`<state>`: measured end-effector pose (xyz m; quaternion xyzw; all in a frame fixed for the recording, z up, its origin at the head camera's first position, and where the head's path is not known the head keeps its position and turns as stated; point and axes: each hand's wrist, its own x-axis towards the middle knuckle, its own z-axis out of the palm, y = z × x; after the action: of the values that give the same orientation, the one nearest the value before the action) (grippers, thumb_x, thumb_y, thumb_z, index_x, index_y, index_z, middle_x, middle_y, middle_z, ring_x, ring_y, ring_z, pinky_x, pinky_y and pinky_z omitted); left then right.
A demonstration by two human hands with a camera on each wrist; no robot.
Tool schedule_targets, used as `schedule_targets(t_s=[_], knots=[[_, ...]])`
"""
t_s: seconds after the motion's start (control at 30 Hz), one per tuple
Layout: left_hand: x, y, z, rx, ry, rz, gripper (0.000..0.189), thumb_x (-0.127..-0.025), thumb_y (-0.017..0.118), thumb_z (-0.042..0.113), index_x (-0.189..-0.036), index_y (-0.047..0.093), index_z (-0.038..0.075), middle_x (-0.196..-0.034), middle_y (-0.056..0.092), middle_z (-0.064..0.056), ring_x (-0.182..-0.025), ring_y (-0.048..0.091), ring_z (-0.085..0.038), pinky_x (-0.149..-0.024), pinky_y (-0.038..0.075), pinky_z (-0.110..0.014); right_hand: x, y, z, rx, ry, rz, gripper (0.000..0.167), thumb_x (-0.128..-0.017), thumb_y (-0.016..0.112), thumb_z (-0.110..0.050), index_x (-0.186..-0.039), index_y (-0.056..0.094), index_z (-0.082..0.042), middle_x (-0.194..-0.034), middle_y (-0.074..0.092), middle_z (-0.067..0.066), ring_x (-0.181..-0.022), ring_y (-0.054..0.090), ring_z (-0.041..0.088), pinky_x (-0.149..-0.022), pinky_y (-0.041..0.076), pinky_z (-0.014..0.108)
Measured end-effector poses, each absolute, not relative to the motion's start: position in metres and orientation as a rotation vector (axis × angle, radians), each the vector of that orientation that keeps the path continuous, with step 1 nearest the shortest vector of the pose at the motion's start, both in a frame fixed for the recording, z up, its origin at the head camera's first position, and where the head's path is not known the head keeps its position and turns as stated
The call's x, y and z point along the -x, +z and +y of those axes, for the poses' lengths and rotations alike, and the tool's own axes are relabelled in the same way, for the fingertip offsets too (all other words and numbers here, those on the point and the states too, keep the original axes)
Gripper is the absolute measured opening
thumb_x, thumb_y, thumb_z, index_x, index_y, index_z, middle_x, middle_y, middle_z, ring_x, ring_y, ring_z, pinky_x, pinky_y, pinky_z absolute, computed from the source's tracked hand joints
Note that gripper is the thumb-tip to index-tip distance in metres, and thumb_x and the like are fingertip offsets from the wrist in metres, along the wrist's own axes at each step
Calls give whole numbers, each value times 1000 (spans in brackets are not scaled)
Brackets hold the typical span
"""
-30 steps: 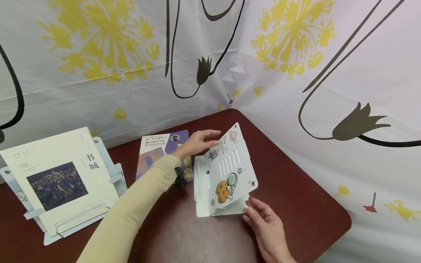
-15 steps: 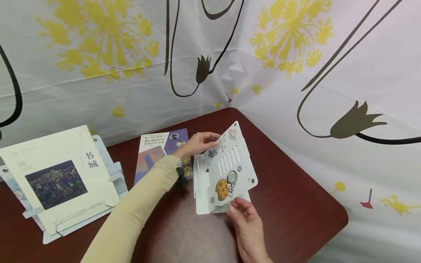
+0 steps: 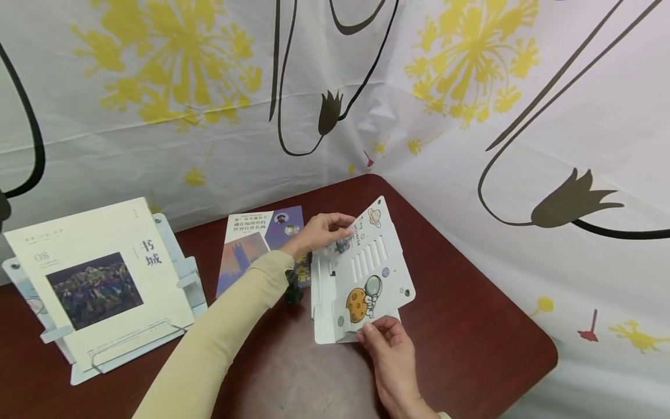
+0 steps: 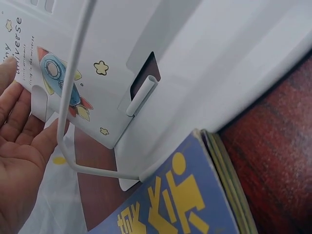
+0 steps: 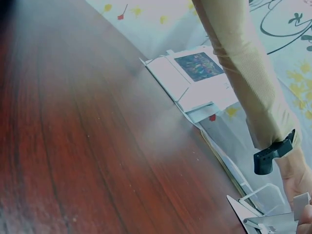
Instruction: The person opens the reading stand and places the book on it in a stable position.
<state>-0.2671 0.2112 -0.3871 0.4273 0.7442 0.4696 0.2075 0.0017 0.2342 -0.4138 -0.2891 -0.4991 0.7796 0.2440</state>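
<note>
A white metal book stand (image 3: 384, 256) with cartoon astronaut, planet and rocket prints stands partly unfolded, its panel tilted up over the base. My left hand (image 3: 321, 233) holds the panel's upper left edge, thumb on the printed face. In the left wrist view, the fingers (image 4: 19, 114) lie by a small tab on that edge, and a bent white wire (image 4: 63, 112) crosses in front. With thumb and fingertips my right hand (image 3: 392, 355) pinches the panel's lower edge, close over the base. Only a bit of the stand (image 5: 273, 223) shows in the right wrist view.
Left of the stand lies a purple-and-white book (image 3: 243, 256), close to its base. Farther left, a second stand (image 3: 191, 285) props up a cream book (image 3: 99, 233). A patterned white cloth (image 3: 225, 139) hangs behind the dark red table (image 3: 471, 326).
My right hand has moved left from the base's right corner to the panel's lower edge and now pinches it. The left hand keeps its hold on the upper edge.
</note>
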Motion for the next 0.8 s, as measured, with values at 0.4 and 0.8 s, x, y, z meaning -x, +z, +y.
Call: schedule_targets(t_s=[0.4, 0.8], knots=[[269, -388, 206, -1142, 1349, 2143, 35, -90, 64, 28, -123, 62, 15, -116, 64, -1, -100, 60, -13, -85, 50, -28, 0, -414, 250, 795, 2092, -1356, 12, -88, 62, -1, -86, 53, -9, -78, 57, -1, -69, 61, 8, -71, 55, 24], [272, -389, 194, -1035, 1450, 2210, 34, -91, 64, 23, -122, 62, 10, -114, 66, -6, -99, 63, -17, -83, 51, -29, 10, -409, 289, 816, 2031, -1360, 10, -89, 62, -1, -85, 56, -8, -73, 58, -2, -66, 59, 6, -67, 54, 20]])
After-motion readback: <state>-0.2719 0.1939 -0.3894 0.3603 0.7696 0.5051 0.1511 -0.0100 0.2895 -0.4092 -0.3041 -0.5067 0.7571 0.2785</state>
